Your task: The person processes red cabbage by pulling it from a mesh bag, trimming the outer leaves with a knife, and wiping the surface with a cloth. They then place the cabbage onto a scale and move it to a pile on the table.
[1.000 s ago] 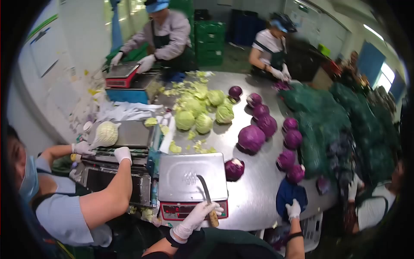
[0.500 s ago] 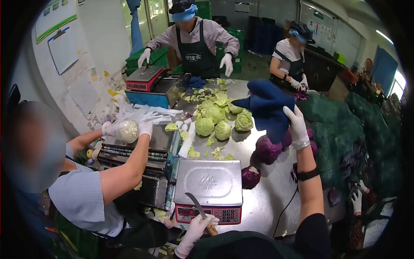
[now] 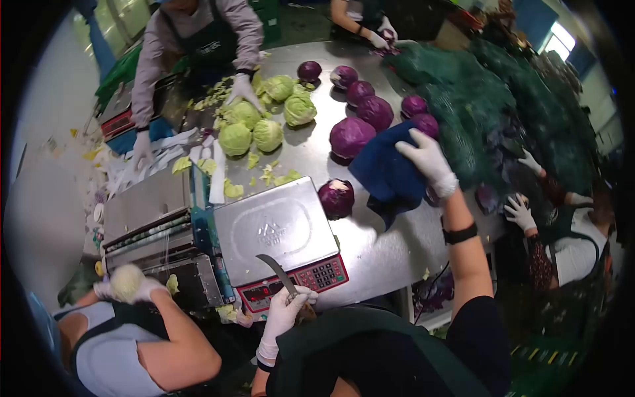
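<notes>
A curved knife (image 3: 276, 270) is gripped by its handle in my gloved left hand (image 3: 281, 321), its blade reaching up over the scale's front edge. My gloved right hand (image 3: 428, 159) holds a dark blue cloth (image 3: 387, 169), which hangs beside a large red cabbage (image 3: 350, 137). Below me stands a weighing scale (image 3: 274, 228) with a steel plate and a red keypad front. A smaller red cabbage (image 3: 337, 199) with a pale cut patch sits at the scale's right edge. More red cabbages (image 3: 374, 112) rest behind the cloth.
Green cabbages (image 3: 268, 135) and leaf scraps lie on the steel table (image 3: 377, 264); a co-worker's glove (image 3: 243, 91) touches them. Left of the scale is a wrapping machine (image 3: 149, 205). A person there holds a pale cabbage (image 3: 127, 282). Green net sacks (image 3: 456, 99) line the right.
My view has tilted down and turned. The blue cloth has come lower, near the table. The left co-worker's pale cabbage has left the machine top; the far co-worker now reaches to the green cabbages.
</notes>
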Motion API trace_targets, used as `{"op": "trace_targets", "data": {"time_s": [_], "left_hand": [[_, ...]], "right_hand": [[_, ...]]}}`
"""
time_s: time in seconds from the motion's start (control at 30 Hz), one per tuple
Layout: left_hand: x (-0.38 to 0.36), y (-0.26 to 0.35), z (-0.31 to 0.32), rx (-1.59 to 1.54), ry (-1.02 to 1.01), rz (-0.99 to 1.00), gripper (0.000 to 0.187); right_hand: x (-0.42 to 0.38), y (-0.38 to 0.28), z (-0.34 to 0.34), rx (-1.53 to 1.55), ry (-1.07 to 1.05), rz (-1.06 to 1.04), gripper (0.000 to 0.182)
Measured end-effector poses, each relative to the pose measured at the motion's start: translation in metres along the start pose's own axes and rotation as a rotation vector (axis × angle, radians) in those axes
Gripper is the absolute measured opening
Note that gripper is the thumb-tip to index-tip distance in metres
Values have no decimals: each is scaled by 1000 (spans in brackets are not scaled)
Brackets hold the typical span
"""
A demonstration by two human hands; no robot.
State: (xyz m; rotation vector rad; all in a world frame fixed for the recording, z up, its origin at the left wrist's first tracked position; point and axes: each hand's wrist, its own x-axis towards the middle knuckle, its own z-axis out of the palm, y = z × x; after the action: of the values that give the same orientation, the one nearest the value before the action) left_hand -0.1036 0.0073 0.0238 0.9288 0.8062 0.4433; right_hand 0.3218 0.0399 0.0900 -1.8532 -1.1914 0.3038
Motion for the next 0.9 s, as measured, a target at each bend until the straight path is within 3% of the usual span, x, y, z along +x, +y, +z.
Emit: {"op": "trace_targets", "data": {"time_s": [0.07, 0.1, 0.13, 0.17, 0.2, 0.23, 0.3, 0.37, 0.43, 0.5, 0.57, 0.6, 0.63, 0.7, 0.8, 0.9], "left_hand": [[9, 8, 6, 80, -50, 2, 18], [15, 6, 8, 76, -107, 11, 18], [20, 6, 11, 73, -162, 20, 18], [24, 6, 14, 90, -184, 18, 18], [27, 7, 17, 85, -185, 3, 18], [30, 10, 20, 80, -180, -13, 19], [32, 18, 25, 129, -201, -18, 19], [34, 19, 24, 139, -185, -24, 19], [33, 22, 26, 156, -195, -11, 18], [31, 20, 32, 155, -198, 4, 18], [31, 20, 37, 158, -147, -31, 18], [31, 20, 39, 168, -166, -40, 18], [32, 18, 41, 135, -156, -46, 19], [35, 14, 48, 104, -176, -36, 20], [40, 14, 53, 92, -219, -4, 21], [43, 16, 48, 68, -219, 71, 20]], "right_hand": [[-10, 76, 28, -379, -153, 25, 40], [-21, 110, 47, -531, -288, 184, 44], [-46, 147, 72, -625, -337, 190, 45], [-79, 166, 98, -673, -231, 162, 45], [-94, 145, 104, -647, -127, 219, 48], [-102, 131, 105, -623, -214, 211, 44], [-129, 116, 101, -584, -417, -82, 37], [-144, 84, 99, -516, -680, 69, 38], [-143, 67, 105, -257, -527, 132, 43], [-134, 57, 127, -96, -389, -7, 47], [-133, 62, 176, -225, -497, -2, 49], [-132, 61, 186, -448, -526, -92, 50], [-132, 61, 188, -457, -491, -126, 42], [-132, 63, 172, -566, -687, -187, 30], [-179, 77, 130, -723, -841, -461, 18], [-249, 87, 48, -757, -1105, -409, 17]]}}
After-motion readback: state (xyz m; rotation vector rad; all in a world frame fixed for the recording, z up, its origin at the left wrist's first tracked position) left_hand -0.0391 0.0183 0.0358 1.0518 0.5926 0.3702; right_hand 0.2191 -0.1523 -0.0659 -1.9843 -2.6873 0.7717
